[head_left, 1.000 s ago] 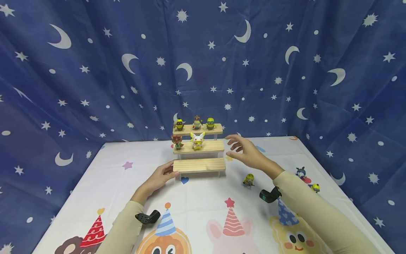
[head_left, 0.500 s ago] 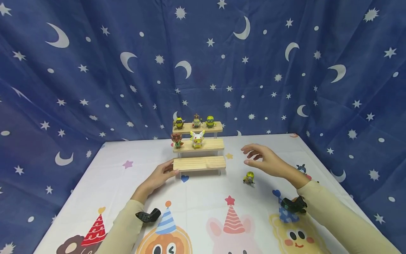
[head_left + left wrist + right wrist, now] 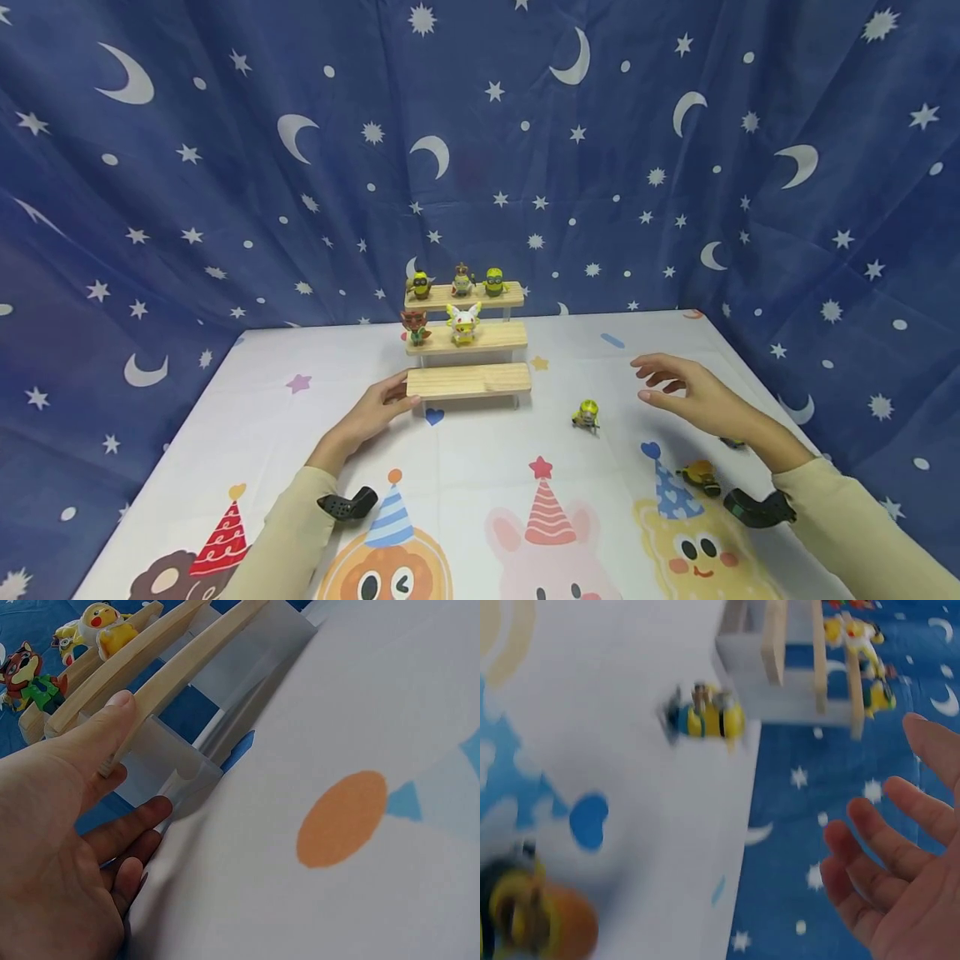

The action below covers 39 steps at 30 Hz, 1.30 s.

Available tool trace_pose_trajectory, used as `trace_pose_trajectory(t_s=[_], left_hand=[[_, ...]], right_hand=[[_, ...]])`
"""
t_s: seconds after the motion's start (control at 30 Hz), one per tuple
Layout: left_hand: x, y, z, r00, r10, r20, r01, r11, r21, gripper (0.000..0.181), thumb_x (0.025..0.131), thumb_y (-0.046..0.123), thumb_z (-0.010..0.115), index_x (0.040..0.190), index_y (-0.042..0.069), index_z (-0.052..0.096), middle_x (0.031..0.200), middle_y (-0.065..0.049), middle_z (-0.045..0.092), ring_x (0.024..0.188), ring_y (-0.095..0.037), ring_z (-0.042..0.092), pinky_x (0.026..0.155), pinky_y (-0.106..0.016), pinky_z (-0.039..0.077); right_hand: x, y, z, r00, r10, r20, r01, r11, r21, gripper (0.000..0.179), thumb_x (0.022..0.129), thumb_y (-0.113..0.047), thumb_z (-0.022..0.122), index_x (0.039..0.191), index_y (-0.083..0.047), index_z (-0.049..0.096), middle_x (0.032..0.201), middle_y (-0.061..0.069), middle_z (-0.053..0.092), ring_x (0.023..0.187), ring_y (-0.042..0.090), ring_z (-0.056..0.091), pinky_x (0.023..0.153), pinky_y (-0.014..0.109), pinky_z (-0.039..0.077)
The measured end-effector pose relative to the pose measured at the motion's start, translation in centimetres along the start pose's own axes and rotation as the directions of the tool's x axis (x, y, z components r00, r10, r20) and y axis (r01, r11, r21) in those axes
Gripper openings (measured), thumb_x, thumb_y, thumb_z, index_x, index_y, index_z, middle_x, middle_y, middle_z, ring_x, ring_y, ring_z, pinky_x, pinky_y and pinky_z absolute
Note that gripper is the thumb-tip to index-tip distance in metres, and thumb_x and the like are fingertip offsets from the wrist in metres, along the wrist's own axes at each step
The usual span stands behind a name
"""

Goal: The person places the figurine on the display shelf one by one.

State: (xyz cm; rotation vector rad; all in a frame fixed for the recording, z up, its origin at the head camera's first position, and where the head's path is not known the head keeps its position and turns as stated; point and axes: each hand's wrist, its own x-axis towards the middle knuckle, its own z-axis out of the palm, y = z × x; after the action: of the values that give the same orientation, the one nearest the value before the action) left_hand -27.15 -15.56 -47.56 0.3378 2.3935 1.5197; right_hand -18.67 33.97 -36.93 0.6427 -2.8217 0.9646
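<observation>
A three-step wooden display stand (image 3: 468, 381) with clear supports stands near the back of the table. My left hand (image 3: 375, 408) holds the left end of its lowest step, thumb (image 3: 116, 720) against the wood and the other fingers beside the clear support. On the middle step are a brown fox figurine (image 3: 416, 327) and a white-eared yellow figurine (image 3: 464, 325). Three small figurines (image 3: 493, 282) line the top step. Over the table at right, my right hand (image 3: 693, 396) hovers with loosely bent fingers and nothing in it. Nearest it is a yellow goggled figurine (image 3: 587, 414).
An orange-and-dark figurine (image 3: 700, 477) lies near the right wrist camera. Another yellow figurine (image 3: 732, 442) is partly hidden by the right forearm. A white party-print cloth (image 3: 300, 442) covers the table, and a blue star-and-moon curtain (image 3: 480, 167) hangs behind and at both sides.
My right hand has drawn away from the stand, rightward and nearer to me. The left hand keeps its hold on the lowest step. The figurines on the stand keep their places.
</observation>
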Motion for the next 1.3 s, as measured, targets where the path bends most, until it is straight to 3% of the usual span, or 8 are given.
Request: trace_pose_trajectory(t_s=[0.27, 0.43, 0.6, 0.77, 0.87, 0.97, 1.1, 1.3], left_hand=[[0.0, 0.2, -0.6, 1.000, 0.011, -0.002, -0.011, 1.000, 0.003, 0.078, 0.099, 0.040, 0.064, 0.162, 0.012, 0.025, 0.152, -0.023, 0.049, 0.142, -0.040, 0.047, 0.118, -0.059, 0.037], [-0.2, 0.2, -0.5, 1.000, 0.003, -0.002, -0.003, 1.000, 0.012, 0.078, 0.100, 0.039, 0.063, 0.162, 0.011, 0.025, 0.154, -0.023, 0.047, 0.143, -0.041, 0.045, 0.118, -0.058, 0.036], [-0.2, 0.2, -0.3, 1.000, 0.009, 0.001, -0.009, 1.000, 0.004, 0.078, 0.099, 0.039, 0.064, 0.161, 0.012, 0.026, 0.154, -0.022, 0.047, 0.144, -0.040, 0.045, 0.119, -0.058, 0.035], [-0.2, 0.2, -0.4, 1.000, 0.021, -0.003, -0.021, 1.000, 0.006, 0.077, 0.100, 0.038, 0.064, 0.161, 0.010, 0.026, 0.154, -0.023, 0.047, 0.143, -0.041, 0.045, 0.118, -0.058, 0.036], [-0.3, 0.2, -0.3, 1.000, 0.006, -0.006, -0.006, 1.000, -0.001, 0.076, 0.100, 0.037, 0.064, 0.161, 0.011, 0.027, 0.154, -0.022, 0.047, 0.143, -0.040, 0.045, 0.119, -0.057, 0.036], [-0.4, 0.1, -0.2, 1.000, 0.007, -0.005, -0.007, 1.000, -0.010, 0.076, 0.100, 0.037, 0.064, 0.161, 0.012, 0.027, 0.153, -0.022, 0.049, 0.142, -0.040, 0.046, 0.118, -0.057, 0.037], [-0.2, 0.1, 0.0, 1.000, 0.019, -0.007, -0.019, 1.000, -0.014, 0.077, 0.100, 0.039, 0.064, 0.161, 0.012, 0.027, 0.152, -0.022, 0.050, 0.141, -0.039, 0.047, 0.118, -0.057, 0.038], [-0.2, 0.2, 0.2, 1.000, 0.021, -0.001, -0.021, 1.000, 0.005, 0.078, 0.100, 0.040, 0.064, 0.161, 0.009, 0.027, 0.153, -0.023, 0.048, 0.142, -0.041, 0.046, 0.117, -0.057, 0.039]], right_hand=[[-1.8, 2.7, -2.9, 0.999, 0.019, -0.040, -0.020, 1.000, -0.024, 0.039, 0.096, -0.008, 0.069, 0.133, 0.000, 0.060, 0.117, 0.017, 0.069, 0.096, -0.012, 0.057, 0.078, 0.019, 0.054], [-3.0, 4.5, -3.9, 0.996, 0.053, -0.075, -0.058, 0.997, -0.059, 0.037, 0.096, -0.010, 0.069, 0.131, -0.001, 0.061, 0.114, 0.006, 0.069, 0.095, -0.016, 0.054, 0.075, 0.016, 0.053], [-3.9, 6.8, -4.3, 0.991, 0.092, -0.092, -0.099, 0.993, -0.071, 0.037, 0.097, -0.011, 0.068, 0.130, 0.004, 0.061, 0.120, 0.012, 0.068, 0.097, -0.020, 0.050, 0.075, 0.013, 0.051], [-4.3, 9.4, -4.6, 0.977, 0.191, -0.092, -0.197, 0.979, -0.054, 0.038, 0.100, -0.016, 0.064, 0.132, 0.004, 0.059, 0.117, -0.001, 0.067, 0.094, -0.024, 0.045, 0.072, 0.011, 0.049], [-4.0, 10.5, -4.6, 0.966, 0.252, -0.050, -0.255, 0.966, -0.042, 0.042, 0.101, -0.018, 0.062, 0.135, 0.005, 0.056, 0.122, 0.012, 0.068, 0.097, -0.016, 0.050, 0.073, 0.012, 0.050], [-3.5, 11.3, -4.6, 0.955, 0.296, 0.006, -0.295, 0.954, -0.043, 0.045, 0.102, -0.017, 0.061, 0.138, 0.008, 0.052, 0.133, 0.033, 0.058, 0.108, 0.014, 0.063, 0.081, 0.026, 0.057], [-2.8, 11.9, -4.5, 0.937, 0.343, 0.057, -0.341, 0.939, -0.043, 0.048, 0.101, -0.013, 0.060, 0.141, 0.011, 0.047, 0.136, 0.040, 0.051, 0.119, 0.054, 0.054, 0.092, 0.056, 0.055], [-2.6, 13.0, -3.9, 0.909, 0.410, 0.078, -0.408, 0.912, -0.043, 0.049, 0.100, -0.012, 0.061, 0.140, 0.013, 0.046, 0.133, 0.041, 0.053, 0.117, 0.054, 0.056, 0.094, 0.061, 0.053]])
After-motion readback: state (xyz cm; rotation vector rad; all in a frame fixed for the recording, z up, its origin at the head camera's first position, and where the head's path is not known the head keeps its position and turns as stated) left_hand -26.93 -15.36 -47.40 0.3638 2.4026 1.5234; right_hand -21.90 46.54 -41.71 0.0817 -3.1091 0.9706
